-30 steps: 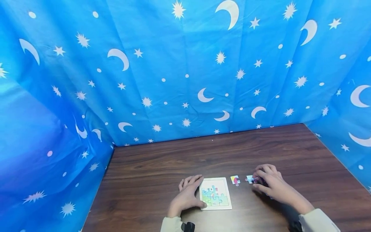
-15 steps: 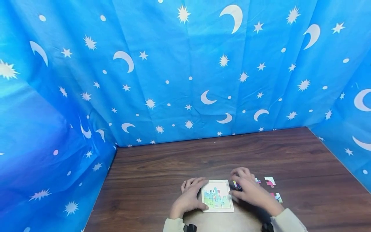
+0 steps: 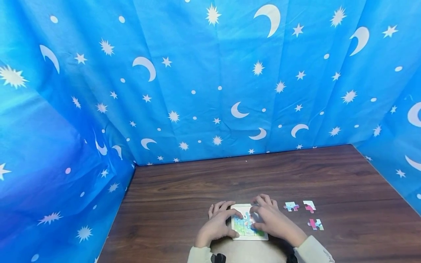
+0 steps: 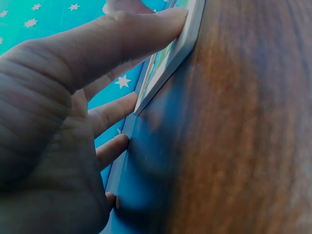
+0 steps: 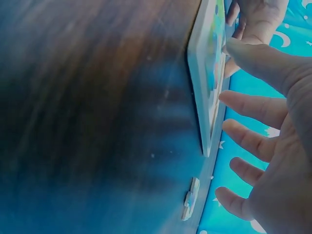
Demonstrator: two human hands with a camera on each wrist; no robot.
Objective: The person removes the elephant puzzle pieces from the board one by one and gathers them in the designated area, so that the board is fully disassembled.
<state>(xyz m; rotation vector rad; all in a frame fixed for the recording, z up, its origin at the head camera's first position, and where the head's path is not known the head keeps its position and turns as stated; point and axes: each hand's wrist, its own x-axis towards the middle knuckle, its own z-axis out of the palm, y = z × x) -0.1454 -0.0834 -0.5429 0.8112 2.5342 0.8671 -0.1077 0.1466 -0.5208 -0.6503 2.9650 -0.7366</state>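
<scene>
A square jigsaw puzzle tray with a pale frame lies on the table, partly filled with blue and green pieces. My left hand grips its left side; the thumb presses the near corner of the frame in the left wrist view, and the index finger reaches over the pieces. Over the tray's right part is my right hand, thumb and index finger apart at its surface. They pinch a puzzle piece that the hand almost wholly hides. The other fingers of the right hand spread above the table in the right wrist view.
Three loose puzzle pieces lie right of the tray: a blue and pink one, a white and pink one and a nearer one. A blue curtain with moons and stars surrounds the dark wooden table.
My right hand has moved left from the loose pieces to the tray, and the nearest loose piece has left its spot. My left index finger now extends over the puzzle.
</scene>
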